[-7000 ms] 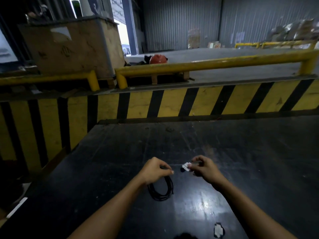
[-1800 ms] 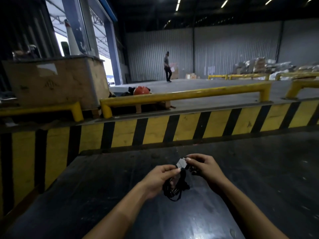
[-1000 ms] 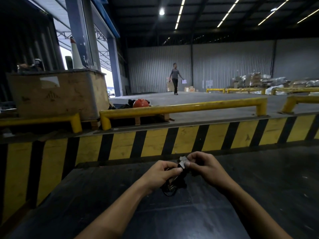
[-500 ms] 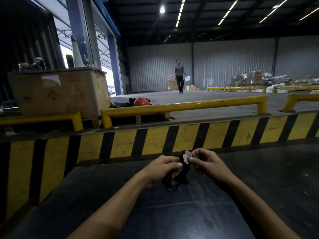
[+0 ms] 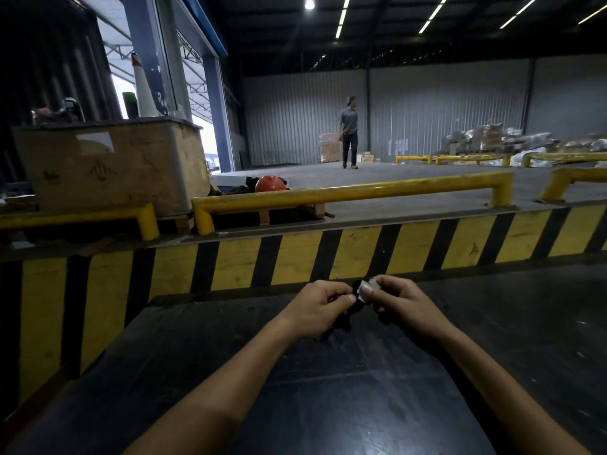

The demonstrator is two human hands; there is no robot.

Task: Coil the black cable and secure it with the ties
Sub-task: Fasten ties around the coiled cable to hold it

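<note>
Both my hands are raised together over the far part of the black table (image 5: 328, 405). My left hand (image 5: 315, 311) is closed around the bunched black cable (image 5: 345, 318), of which only a short dark piece shows below my fingers. My right hand (image 5: 399, 302) pinches a small white tie tab (image 5: 364, 287) at the top of the bundle, thumb and forefinger pressed on it. The two hands nearly touch. Most of the coil is hidden inside my left palm.
A yellow-and-black striped barrier (image 5: 295, 261) runs just behind the table. Yellow guard rails (image 5: 345, 192) and a wooden crate (image 5: 111, 165) stand beyond it. An orange hard hat (image 5: 270, 184) lies on the floor. A person (image 5: 349, 133) stands far back in the warehouse.
My hands have lifted the cable off the table and closed together. The loop that hung below my left hand is now gathered into my palm. The camera has tilted up.
</note>
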